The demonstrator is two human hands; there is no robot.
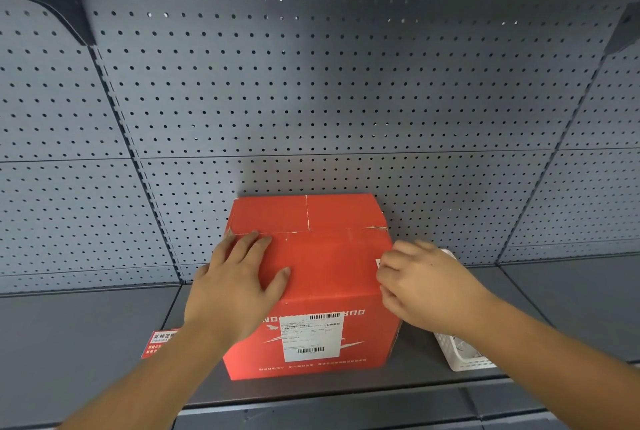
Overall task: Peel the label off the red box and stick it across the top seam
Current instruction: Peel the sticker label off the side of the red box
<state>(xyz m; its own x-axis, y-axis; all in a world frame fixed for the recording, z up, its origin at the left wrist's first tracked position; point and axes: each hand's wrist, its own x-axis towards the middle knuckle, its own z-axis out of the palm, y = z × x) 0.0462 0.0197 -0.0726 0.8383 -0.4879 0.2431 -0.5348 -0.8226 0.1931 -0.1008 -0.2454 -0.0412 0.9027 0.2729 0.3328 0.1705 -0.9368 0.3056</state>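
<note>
A red cardboard box point(332, 267) stands on a grey shelf, with a seam point(311, 231) running across its top. A white shipping label point(311, 336) with barcodes is stuck on the front face, printed upside down to me. My left hand point(235, 284) lies flat on the left part of the box top, fingers spread, holding nothing. My right hand point(422, 287) is at the box's upper right edge with its fingers curled. A small white label corner point(378, 262) shows at its fingertips; the rest of that piece is hidden behind the hand.
A white plastic basket point(464, 357) sits on the shelf right of the box, partly behind my right wrist. A red printed card point(161, 343) lies left of the box. A grey pegboard wall point(311, 100) rises close behind. The shelf's front edge point(346, 405) runs below.
</note>
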